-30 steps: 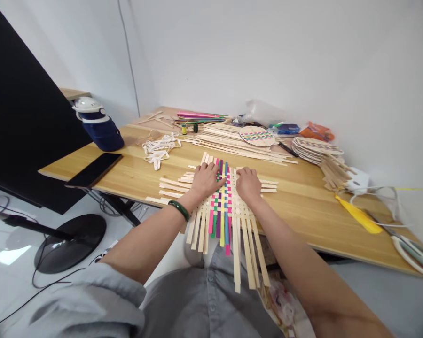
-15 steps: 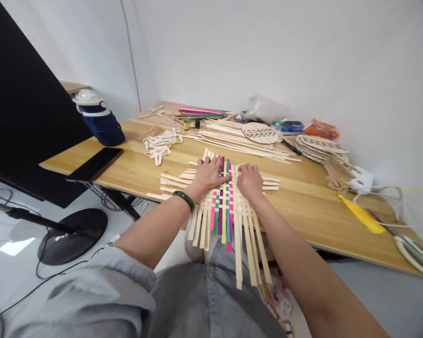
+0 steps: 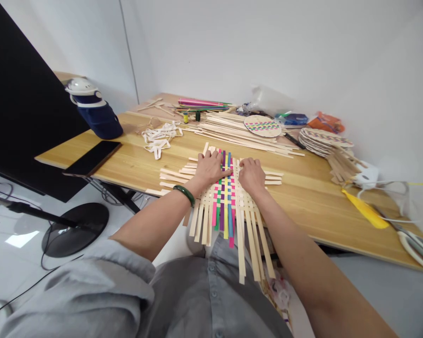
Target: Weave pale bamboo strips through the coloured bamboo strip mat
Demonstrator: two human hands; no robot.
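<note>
A half-woven mat of flat bamboo strips (image 3: pixel 226 197) lies at the table's front edge, its long ends hanging over toward my lap. Pink, green, purple, yellow and blue strips run down its middle among pale ones. My left hand (image 3: pixel 210 168) rests flat on the left part of the weave, thumb stretched across the coloured strips. On the right part, my right hand (image 3: pixel 252 174) has its fingers curled down at the weave's upper right; its fingertips are partly hidden, so what they pinch does not show. A green bangle (image 3: pixel 184 195) circles my left wrist.
Behind the mat lie loose pale strips (image 3: pixel 229 129) and a round woven disc (image 3: pixel 262 126). More discs (image 3: pixel 324 141) are stacked at the right, near scissors (image 3: pixel 418 249) and a yellow tassel (image 3: pixel 364 209). White tape (image 3: pixel 160 136), a phone (image 3: pixel 93 158) and a blue bottle (image 3: pixel 98 117) are at the left.
The whole view has shifted slightly, so the table's things sit a little higher. Both hands stay in nearly the same places on the weave.
</note>
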